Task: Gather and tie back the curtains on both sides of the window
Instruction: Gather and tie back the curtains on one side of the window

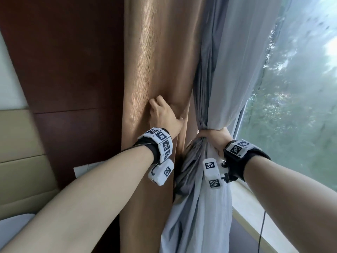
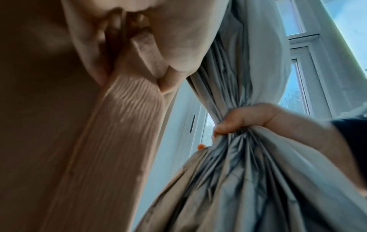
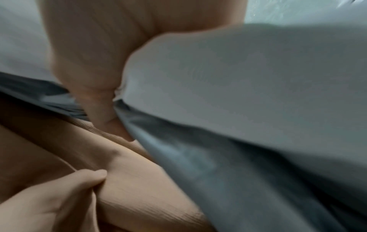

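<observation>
Item one: brown curtain (image 1: 160, 61), one panel, hanging full length with its long axis vertical, lying just left of the grey bundle and touching it. Item two: grey curtain (image 1: 228, 70), one bundle of pale sheer and darker lining, being cinched to a narrow waist near the window (image 1: 300, 97) and flaring out again below. Left hand (image 1: 164, 115): lying against the brown curtain at about the height of that waist, fingers (image 1: 155, 103) curling into a fold; the left wrist view is showing a fold or band of the same brown cloth pinched between them, though whether this is a tieback I cannot tell. Right hand (image 1: 213, 139): wrapping tightly around the grey curtain, thumb and fingers closing on the gathered waist. Governing relation: the two hands are sitting level, near each other, the left hand nearer the brown panel and the right already occupied with the grey, so the brown cloth would have to travel rightward, across its vertical axis, to meet the held bundle. Judgement: the gathering on this side appears to be under way and the tying not yet done; no separate cord or hook is showing. Count: curtains, two; hands, two; wrist units with markers, two. Also present: one dark wood panel (image 1: 73, 70) behind the brown curtain and one padded beige headboard (image 1: 20, 152) at far left.
</observation>
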`<move>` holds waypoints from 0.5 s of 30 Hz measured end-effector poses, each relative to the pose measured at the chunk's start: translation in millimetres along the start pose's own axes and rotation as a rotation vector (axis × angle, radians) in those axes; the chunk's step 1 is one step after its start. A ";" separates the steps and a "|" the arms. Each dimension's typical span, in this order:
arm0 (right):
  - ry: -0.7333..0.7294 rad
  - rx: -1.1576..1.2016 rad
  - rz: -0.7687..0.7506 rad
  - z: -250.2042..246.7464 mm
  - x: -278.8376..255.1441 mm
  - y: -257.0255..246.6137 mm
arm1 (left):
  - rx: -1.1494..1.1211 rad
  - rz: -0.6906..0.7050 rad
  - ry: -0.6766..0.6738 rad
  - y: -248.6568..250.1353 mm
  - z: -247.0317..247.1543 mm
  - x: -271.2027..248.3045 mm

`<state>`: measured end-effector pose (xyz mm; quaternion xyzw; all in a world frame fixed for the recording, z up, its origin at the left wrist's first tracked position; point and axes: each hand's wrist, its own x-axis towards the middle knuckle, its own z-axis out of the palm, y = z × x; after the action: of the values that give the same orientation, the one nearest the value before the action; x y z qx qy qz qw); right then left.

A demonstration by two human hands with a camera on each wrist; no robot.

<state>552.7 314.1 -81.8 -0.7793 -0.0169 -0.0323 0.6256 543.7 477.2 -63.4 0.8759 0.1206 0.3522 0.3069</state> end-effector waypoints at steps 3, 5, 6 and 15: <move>0.006 -0.002 -0.011 -1.1 -1.7 -0.3 | -0.113 0.047 -0.060 -6.4 -0.4 2.4; 0.038 -0.003 -0.010 0.4 0.2 0.9 | -0.176 0.132 -0.091 -8.6 1.4 -4.9; 0.059 0.001 -0.011 1.6 2.4 2.4 | -0.190 0.173 -0.100 -9.2 2.2 -9.6; 0.095 -0.035 0.024 13.0 20.6 8.0 | -0.308 0.433 -0.200 -6.8 -1.6 -31.3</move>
<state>574.2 324.8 -90.9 -0.7879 0.0228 -0.0622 0.6122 520.0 469.9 -83.8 0.8547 -0.1549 0.3357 0.3645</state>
